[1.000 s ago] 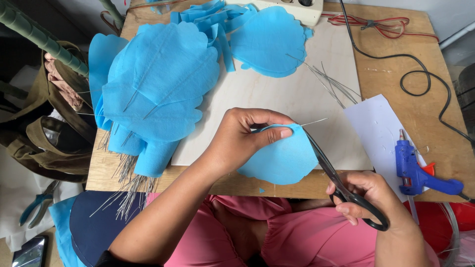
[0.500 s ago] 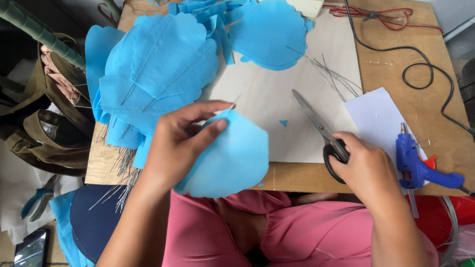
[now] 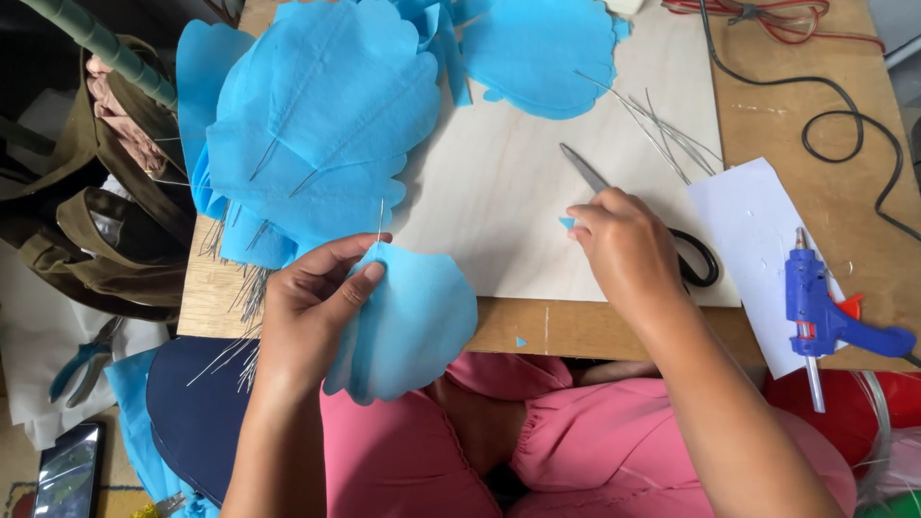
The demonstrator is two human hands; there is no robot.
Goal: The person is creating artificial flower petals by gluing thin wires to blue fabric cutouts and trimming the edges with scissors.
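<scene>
Head view, nearest first: the person sits at the near edge of the tabletop [image 3: 844, 86], lap in pink cloth below it. The left hand [image 3: 312, 307] is closed in a pinch on a blue scalloped petal [image 3: 413, 326], thumb and fingers gripping its upper edge beside a thin wire that sticks up from it. The petal hangs partly off the tabletop edge over the lap, held clear of the board, apparently so it can be turned freely. The right hand [image 3: 628, 249] lies knuckles-up on the pale board [image 3: 518, 192], curled loosely over the scissors [image 3: 585, 173]; the blades point far-left and one black loop shows at the hand's right. Whether the fingers grip the handles cannot be told. A tiny blue offcut [image 3: 567, 223] lies touching the fingertips.

To the right, a blue glue gun [image 3: 825, 312] rests on a white sheet [image 3: 748, 221], likely to keep drips off the wood. Its black cord [image 3: 844, 115] runs to the far right.

Farther off, a pile of finished blue petals [image 3: 317, 125] with wire stems occupies the far left, another petal [image 3: 542, 53] the far centre. Loose wires [image 3: 662, 129] lie between, within reach.
</scene>
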